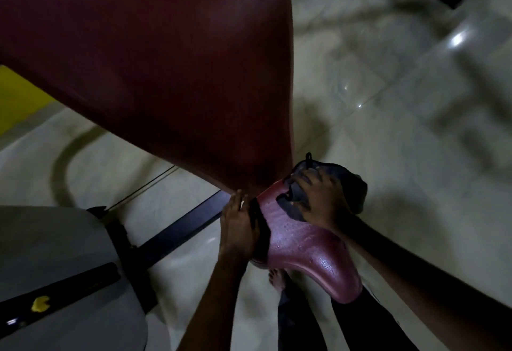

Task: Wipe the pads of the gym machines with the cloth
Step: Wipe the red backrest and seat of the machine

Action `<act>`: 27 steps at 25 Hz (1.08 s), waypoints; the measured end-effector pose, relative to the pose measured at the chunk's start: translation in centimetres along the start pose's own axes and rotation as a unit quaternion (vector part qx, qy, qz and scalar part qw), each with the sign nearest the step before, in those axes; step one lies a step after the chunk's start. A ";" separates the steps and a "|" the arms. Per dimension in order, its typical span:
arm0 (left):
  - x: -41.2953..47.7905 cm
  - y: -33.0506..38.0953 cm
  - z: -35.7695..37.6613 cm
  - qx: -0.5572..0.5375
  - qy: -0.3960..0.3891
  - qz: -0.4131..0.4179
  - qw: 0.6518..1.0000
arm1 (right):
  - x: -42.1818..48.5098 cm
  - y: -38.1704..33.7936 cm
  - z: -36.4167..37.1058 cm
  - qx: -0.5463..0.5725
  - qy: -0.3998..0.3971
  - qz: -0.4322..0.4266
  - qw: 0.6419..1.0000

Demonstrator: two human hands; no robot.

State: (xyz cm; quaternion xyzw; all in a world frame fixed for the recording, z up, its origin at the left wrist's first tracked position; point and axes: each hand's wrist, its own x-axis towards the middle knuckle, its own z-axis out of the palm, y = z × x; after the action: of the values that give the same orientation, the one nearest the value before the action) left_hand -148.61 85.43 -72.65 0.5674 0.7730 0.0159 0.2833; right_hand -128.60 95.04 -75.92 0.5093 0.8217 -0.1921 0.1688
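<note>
Both forearms are bare from the left hand (239, 228) and the right hand (322, 201) back as far as one can see. Below the left hand, dark trousers (293, 320) cover the legs, above a bare foot (277, 278).

Glossy pale floor tiles (401, 156) spread out beyond your right hand (324, 198).
Left of your left hand (239, 226), a black frame bar (182, 226) lies near a grey machine cover (55, 239) bearing a yellow sticker (40, 304).

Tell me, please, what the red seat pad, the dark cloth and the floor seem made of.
Seat pad: probably vinyl or leatherette; smooth, shiny, with what look like droplets beading on it.
Cloth: soft fabric, matte; it crumples.
Floor: likely polished tile; glossy reflections, joint lines.
</note>
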 end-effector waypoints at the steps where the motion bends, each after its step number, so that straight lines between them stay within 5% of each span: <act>1: -1.0 -0.5 1.3 -0.012 0.003 -0.028 1.000 | 0.4 0.3 0.4 -0.006 0.011 0.004 1.000; 6: -5.6 -1.9 6.1 -0.141 0.006 -0.155 0.978 | 0.9 -1.0 0.0 0.007 0.065 0.048 0.997; 10: -6.2 -1.4 7.8 -0.240 0.036 -0.191 0.951 | -2.5 -2.3 2.0 0.042 0.052 -0.030 0.997; 15: -7.1 -0.9 8.9 -0.329 0.131 -0.227 0.907 | -0.5 -1.5 2.0 -0.041 0.082 -0.145 0.985; 22: -8.0 -2.2 10.4 -0.344 0.151 -0.198 0.905 | -0.7 -3.4 2.4 -0.049 0.062 0.018 0.997; 24: -7.9 -2.7 10.5 -0.338 0.159 -0.191 0.908 | -2.6 -3.3 2.3 -0.072 0.086 -0.019 0.993; 27: -7.8 -2.7 10.7 -0.343 0.156 -0.194 0.906 | -2.9 -1.3 2.1 -0.095 0.073 -0.181 0.976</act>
State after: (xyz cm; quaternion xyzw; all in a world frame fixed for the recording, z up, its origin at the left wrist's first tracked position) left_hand -144.55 74.32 -79.29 0.2641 0.8490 0.3131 0.3337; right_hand -128.39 91.22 -76.17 0.3463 0.9250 -0.1029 0.1179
